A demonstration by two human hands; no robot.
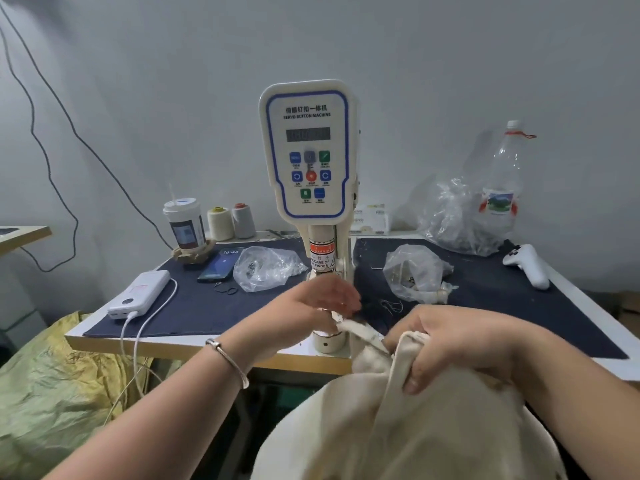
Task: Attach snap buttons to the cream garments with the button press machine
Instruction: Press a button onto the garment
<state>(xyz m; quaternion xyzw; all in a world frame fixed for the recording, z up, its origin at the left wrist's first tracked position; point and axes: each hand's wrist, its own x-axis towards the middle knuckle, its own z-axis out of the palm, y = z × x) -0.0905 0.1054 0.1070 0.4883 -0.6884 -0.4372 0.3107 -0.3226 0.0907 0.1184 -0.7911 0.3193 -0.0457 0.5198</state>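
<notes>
Both hands at centre frame. Right hand (450, 344) grips a bunched fold of the cream garment (398, 427), which spills from the press base down to the lower right. Left hand (322, 303) sits at the button press machine (306, 150) head, fingers curled at the garment edge on the die; can't tell if it pinches anything. Plastic bag (266, 268) and phone (221, 263) on the tabletop (194, 306), left of the machine.

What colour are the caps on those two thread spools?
Yellow on the left thread spool, red on the right; head view.
</notes>
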